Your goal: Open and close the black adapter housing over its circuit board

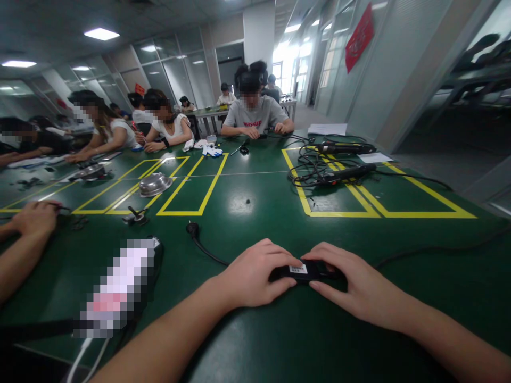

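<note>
Left hand [253,274] and right hand [359,282] each pinch one end of the black labelled block [314,270] at the desk [239,346], apparently a two-handed steadying step, in which any shift calls for slack in the nearby black cord [207,253].

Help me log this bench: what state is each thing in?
Black plastic block with white label: held between left hand and right hand.
Black round plug: lying unplugged.
Black corded tools: lying down, cables tangled.
Silver metal bowl: untouched.
Blue-white fabric gloves: unworn.
Rectangular ceiling light: lit.
</note>
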`<action>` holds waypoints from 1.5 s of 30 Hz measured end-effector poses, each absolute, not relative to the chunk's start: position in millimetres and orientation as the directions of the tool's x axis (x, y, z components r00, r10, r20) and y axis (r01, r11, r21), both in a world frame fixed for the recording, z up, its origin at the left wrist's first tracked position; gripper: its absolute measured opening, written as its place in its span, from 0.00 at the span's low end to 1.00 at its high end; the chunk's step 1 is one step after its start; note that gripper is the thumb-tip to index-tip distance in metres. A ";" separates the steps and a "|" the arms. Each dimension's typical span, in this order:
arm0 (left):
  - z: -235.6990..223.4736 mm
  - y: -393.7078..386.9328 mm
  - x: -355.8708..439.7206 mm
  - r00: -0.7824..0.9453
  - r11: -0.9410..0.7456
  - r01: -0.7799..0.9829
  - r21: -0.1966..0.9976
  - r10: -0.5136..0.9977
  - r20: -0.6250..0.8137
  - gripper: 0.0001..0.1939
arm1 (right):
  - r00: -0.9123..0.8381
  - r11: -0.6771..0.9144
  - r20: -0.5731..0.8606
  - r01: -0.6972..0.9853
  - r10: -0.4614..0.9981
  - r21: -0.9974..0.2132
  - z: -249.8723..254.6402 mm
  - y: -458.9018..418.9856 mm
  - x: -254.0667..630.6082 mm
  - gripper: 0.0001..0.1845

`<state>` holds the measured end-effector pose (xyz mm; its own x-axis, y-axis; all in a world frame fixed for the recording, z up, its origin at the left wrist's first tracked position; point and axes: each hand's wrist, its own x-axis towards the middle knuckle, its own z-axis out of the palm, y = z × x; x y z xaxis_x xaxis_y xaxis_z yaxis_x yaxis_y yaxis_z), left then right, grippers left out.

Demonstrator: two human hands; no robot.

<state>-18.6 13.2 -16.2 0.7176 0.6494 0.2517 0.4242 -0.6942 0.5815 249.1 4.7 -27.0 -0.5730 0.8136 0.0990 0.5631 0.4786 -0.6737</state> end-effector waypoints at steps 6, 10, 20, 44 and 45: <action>-15.5 15.4 -17.7 0.699 -0.647 0.419 0.637 0.678 0.228 0.15 | -0.569 0.479 0.107 0.559 0.815 -0.677 -28.8 6.0 248.9 0.13; -14.5 15.1 -16.1 0.701 -0.653 0.433 0.621 0.677 0.224 0.15 | -0.575 0.478 0.113 0.536 0.810 -0.696 -30.2 7.9 249.7 0.13; -15.3 15.9 -13.5 0.486 -0.506 0.584 0.635 0.844 0.226 0.17 | -0.462 0.441 0.155 0.613 0.873 -0.656 -43.6 4.1 257.7 0.29; -2.0 13.1 -21.4 0.642 -0.615 0.663 0.427 0.761 0.098 0.04 | -0.528 0.503 0.152 0.625 0.836 -0.597 -24.8 3.9 247.9 0.04; -1.6 13.1 -21.2 0.650 -0.610 0.658 0.441 0.756 0.076 0.04 | -0.525 0.496 0.145 0.625 0.838 -0.603 -24.6 3.6 247.9 0.04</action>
